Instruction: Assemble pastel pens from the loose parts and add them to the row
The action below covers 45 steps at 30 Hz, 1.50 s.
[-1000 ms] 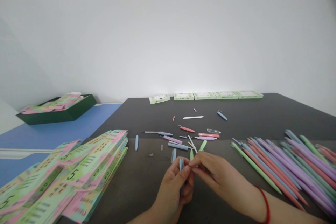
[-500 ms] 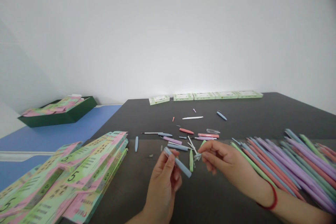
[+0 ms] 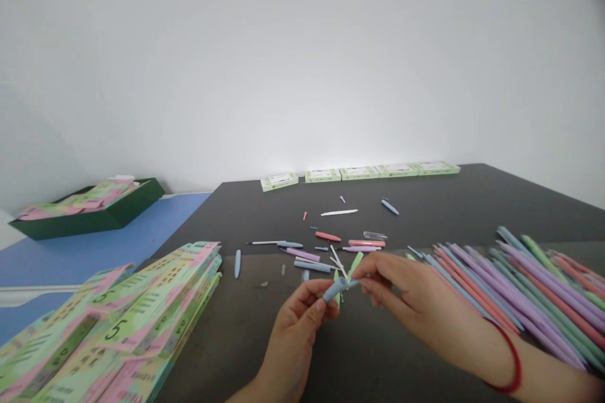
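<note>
My left hand (image 3: 302,321) is closed around a light blue pen barrel (image 3: 334,290), thumb along its side, the barrel's far end slanting up to the right. My right hand (image 3: 406,286) pinches a small light blue pen part (image 3: 353,283) at the barrel's end; whether the two are joined I cannot tell. Just behind the fingers lie a green pen piece (image 3: 355,263) and thin white sticks (image 3: 336,258). Blue pen pieces (image 3: 312,266) and a purple pen piece (image 3: 302,255) are scattered beyond my left hand.
Bundles of coloured pen barrels (image 3: 510,302) lie at the right. Stacked printed boxes (image 3: 155,315) fill the near left. Several flat pale green boxes (image 3: 359,172) line the dark table's (image 3: 246,208) back edge. A green tray (image 3: 89,217) of printed boxes stands far left.
My left hand has turned the blue barrel so its end points up and right. It now meets the small part in my right hand, which has moved slightly left. The view has shifted a little.
</note>
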Motion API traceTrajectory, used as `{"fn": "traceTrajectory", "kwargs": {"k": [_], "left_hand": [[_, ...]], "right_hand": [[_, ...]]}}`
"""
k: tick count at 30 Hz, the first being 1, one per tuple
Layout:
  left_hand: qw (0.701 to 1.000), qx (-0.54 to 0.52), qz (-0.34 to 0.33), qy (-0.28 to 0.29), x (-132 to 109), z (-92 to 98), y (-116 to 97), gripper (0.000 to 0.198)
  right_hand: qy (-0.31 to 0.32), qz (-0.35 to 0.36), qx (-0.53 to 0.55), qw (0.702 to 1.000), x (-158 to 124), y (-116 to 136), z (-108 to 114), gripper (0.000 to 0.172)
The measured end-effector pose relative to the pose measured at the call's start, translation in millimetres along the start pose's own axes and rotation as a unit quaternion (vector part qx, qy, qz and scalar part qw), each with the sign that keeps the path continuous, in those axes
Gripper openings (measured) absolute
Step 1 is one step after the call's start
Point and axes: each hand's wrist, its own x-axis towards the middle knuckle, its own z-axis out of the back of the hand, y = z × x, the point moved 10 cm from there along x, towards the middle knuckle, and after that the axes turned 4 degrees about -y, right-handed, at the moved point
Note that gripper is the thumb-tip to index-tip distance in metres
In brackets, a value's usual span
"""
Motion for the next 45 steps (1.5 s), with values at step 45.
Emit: {"fn": "traceTrajectory", "kwargs": {"k": [45], "left_hand": [[0.940, 0.314, -0.068, 0.118, -21, -29.0, -3, 0.009]], "right_hand": [[0.054, 0.010, 0.003, 0.999, -5, 12, 0, 0.017]]}}
